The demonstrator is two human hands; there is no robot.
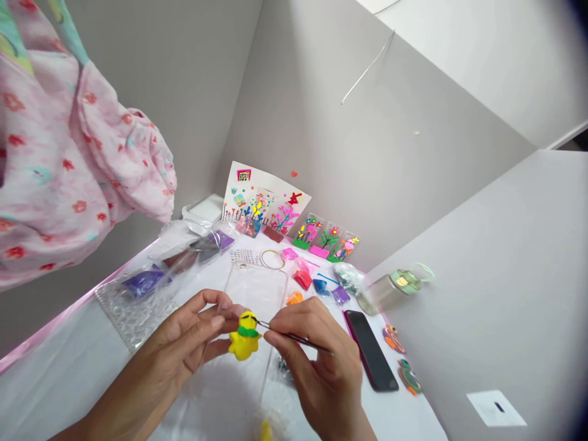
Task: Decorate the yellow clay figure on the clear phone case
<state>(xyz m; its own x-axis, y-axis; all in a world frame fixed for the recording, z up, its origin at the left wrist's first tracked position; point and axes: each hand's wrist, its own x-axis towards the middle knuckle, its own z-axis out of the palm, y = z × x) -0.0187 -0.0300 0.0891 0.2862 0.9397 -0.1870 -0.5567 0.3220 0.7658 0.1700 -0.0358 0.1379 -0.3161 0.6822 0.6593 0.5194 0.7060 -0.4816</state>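
My left hand (190,334) is closed on a small yellow clay chick figure (244,344), with some fingers behind it. A green band circles the figure's neck, and dark marks show on its head. In my right hand (319,361) is a thin dark tool (298,339) that looks like tweezers, pinched between thumb and fingers. Its tip is at the right side of the chick's head, next to the dark marks. Beneath the hands lies a clear plastic sheet or tray (257,282), partly covered by them.
Small clay packets, including a red one (302,279) and a purple one (340,295), lie beyond my hands. On the right are a black phone (372,352), a bottle (390,289) and clay figures (408,375). Decorated cards (305,233) lean against the wall. Pink floral cloth (82,159) hangs left.
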